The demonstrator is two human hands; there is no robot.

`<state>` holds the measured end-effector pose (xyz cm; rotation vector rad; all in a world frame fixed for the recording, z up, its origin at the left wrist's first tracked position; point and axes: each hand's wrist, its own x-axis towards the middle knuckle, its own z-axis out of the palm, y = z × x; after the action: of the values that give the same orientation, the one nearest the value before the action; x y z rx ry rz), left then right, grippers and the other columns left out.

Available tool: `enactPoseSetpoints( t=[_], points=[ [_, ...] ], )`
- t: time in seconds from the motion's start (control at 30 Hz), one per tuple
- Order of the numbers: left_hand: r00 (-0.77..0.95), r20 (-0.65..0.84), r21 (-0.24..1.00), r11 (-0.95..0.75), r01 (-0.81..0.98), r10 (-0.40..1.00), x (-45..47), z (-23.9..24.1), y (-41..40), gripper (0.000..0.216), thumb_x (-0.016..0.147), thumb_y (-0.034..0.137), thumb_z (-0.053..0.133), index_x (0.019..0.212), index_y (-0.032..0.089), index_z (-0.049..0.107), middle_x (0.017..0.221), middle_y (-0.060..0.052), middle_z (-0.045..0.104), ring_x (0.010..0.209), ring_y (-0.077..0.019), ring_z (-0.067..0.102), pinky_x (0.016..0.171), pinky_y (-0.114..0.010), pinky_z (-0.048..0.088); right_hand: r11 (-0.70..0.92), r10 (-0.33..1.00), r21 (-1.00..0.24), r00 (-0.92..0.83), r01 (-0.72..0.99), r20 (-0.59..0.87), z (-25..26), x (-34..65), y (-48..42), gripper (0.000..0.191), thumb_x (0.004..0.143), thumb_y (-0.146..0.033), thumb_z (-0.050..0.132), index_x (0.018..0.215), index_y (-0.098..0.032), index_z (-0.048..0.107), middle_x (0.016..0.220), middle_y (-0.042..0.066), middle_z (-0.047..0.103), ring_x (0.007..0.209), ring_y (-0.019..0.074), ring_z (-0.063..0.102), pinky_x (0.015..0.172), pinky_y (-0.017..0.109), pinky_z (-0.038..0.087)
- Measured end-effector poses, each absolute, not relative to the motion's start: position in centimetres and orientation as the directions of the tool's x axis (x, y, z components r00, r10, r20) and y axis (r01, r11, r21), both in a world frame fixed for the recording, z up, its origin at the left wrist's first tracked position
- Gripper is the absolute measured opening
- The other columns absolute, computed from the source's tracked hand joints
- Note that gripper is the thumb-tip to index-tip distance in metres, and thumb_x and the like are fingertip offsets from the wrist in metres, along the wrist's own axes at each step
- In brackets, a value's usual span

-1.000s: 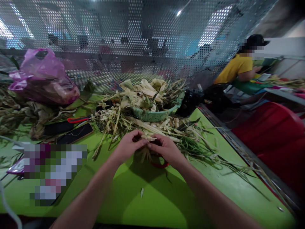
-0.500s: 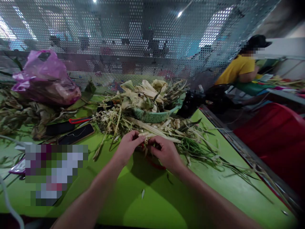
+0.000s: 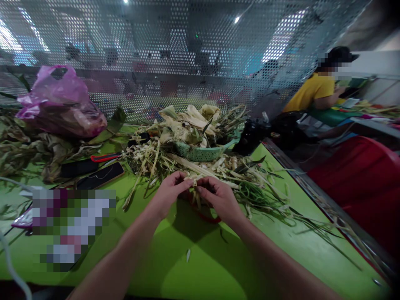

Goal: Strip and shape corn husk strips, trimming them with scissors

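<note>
My left hand (image 3: 168,192) and my right hand (image 3: 218,196) meet over the green table (image 3: 175,258), both pinched on a small pale stalk (image 3: 194,182) with husk strips hanging from it. A red-handled tool (image 3: 206,216) lies partly hidden under my right hand. Just beyond my fingers spreads a pile of pale husks and green trimmings (image 3: 218,168). Behind it stands a green plastic basket (image 3: 200,152) heaped with husks.
A pink plastic bag (image 3: 59,104) and dry leaves lie at the far left. Two phones (image 3: 98,175) and a red knife (image 3: 103,157) lie left of the pile. A perforated metal screen (image 3: 187,54) backs the table. A person in yellow (image 3: 312,89) sits at the right.
My hands lifted slightly and drew together on the stalk; its husk strips now hang between my fingers. The rest has not moved.
</note>
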<state>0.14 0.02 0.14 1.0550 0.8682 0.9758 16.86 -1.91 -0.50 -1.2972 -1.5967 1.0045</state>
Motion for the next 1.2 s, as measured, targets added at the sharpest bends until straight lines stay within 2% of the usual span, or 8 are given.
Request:
enactPoseSetpoints(
  t=[0.13, 0.23, 0.47, 0.67, 0.9, 1.2],
  points=[
    [0.314, -0.05, 0.984, 0.101, -0.147, 0.948, -0.3, 0.2, 0.2, 0.026, 0.075, 0.038, 0.066, 0.089, 0.017, 0.062, 0.08, -0.001, 0.06, 0.071, -0.0115, 0.054, 0.067, -0.023, 0.045, 0.15, 0.986, -0.932, -0.123, 0.331, 0.115, -0.3, 16.9, -1.9, 0.018, 0.082, -0.034, 0.059, 0.091, -0.018, 0.063, 0.081, 0.003, 0.066, 0.07, 0.0161, 0.057, 0.06, 0.026, 0.043],
    [0.301, -0.02, 0.987, 0.066, -0.143, 0.953, -0.3, 0.0, 0.4, 0.024, 0.075, 0.038, 0.065, 0.084, 0.017, 0.061, 0.077, 0.001, 0.058, 0.069, -0.0102, 0.052, 0.067, -0.023, 0.043, 0.171, 0.982, -0.928, -0.129, 0.332, 0.135, -0.2, 16.8, -2.0, 0.021, 0.081, -0.036, 0.061, 0.092, -0.018, 0.063, 0.082, 0.003, 0.066, 0.07, 0.0158, 0.056, 0.061, 0.026, 0.043],
    [0.247, -0.038, 0.973, 0.092, -0.21, 0.968, 0.7, -0.7, 0.1, 0.024, 0.073, 0.037, 0.067, 0.072, 0.016, 0.057, 0.067, 0.003, 0.054, 0.063, -0.0091, 0.048, 0.061, -0.021, 0.039, 0.215, 0.976, -0.892, -0.115, 0.398, 0.184, -0.4, 16.6, -2.1, 0.011, 0.081, -0.029, 0.06, 0.083, -0.018, 0.062, 0.073, 0.001, 0.064, 0.066, 0.0157, 0.055, 0.061, 0.026, 0.041],
    [0.24, -0.141, 0.922, 0.216, -0.321, 0.96, 1.5, -1.2, -0.1, 0.029, 0.068, 0.04, 0.071, 0.068, 0.015, 0.055, 0.06, 0.004, 0.051, 0.055, -0.0083, 0.044, 0.054, -0.021, 0.035, 0.229, 0.972, -0.847, -0.066, 0.48, 0.226, -0.7, 16.4, -2.1, 0.009, 0.081, -0.028, 0.059, 0.079, -0.019, 0.06, 0.073, 0.001, 0.062, 0.067, 0.0159, 0.054, 0.063, 0.026, 0.04],
    [0.193, -0.118, 0.921, 0.18, -0.344, 0.974, 1.4, -1.0, -0.2, 0.026, 0.068, 0.036, 0.072, 0.075, 0.016, 0.057, 0.066, 0.004, 0.055, 0.06, -0.0082, 0.048, 0.059, -0.021, 0.038, 0.158, 0.983, -0.94, -0.134, 0.302, 0.122, -0.7, 16.4, -1.9, 0.022, 0.08, -0.037, 0.062, 0.091, -0.018, 0.06, 0.076, 0.001, 0.063, 0.067, 0.0153, 0.054, 0.061, 0.025, 0.042],
    [0.218, -0.09, 0.941, 0.154, -0.3, 0.972, 1.6, -1.1, -0.4, 0.024, 0.068, 0.034, 0.072, 0.072, 0.017, 0.055, 0.065, 0.004, 0.055, 0.061, -0.0089, 0.048, 0.061, -0.022, 0.038, 0.13, 0.99, -0.948, -0.083, 0.289, 0.111, -0.6, 16.3, -2.0, 0.019, 0.08, -0.036, 0.061, 0.075, -0.019, 0.057, 0.062, -0.002, 0.054, 0.059, 0.014, 0.048, 0.055, 0.024, 0.038]
  ],
)
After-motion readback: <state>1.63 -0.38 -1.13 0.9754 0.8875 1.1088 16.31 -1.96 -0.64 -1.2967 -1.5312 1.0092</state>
